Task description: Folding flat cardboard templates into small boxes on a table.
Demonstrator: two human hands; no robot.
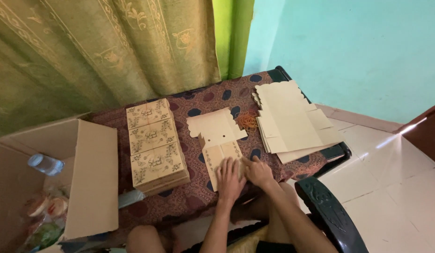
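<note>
patterned maroon cloth (189, 197) | both hands' fingers spread flat on cream box blank (217, 136) | printed boxes (154, 143) stacked left

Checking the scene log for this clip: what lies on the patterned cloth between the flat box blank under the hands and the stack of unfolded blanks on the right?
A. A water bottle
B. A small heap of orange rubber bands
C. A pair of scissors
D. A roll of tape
B: a small heap of orange rubber bands lies on the cloth between the flat box blank and the stack of unfolded blanks.
</note>
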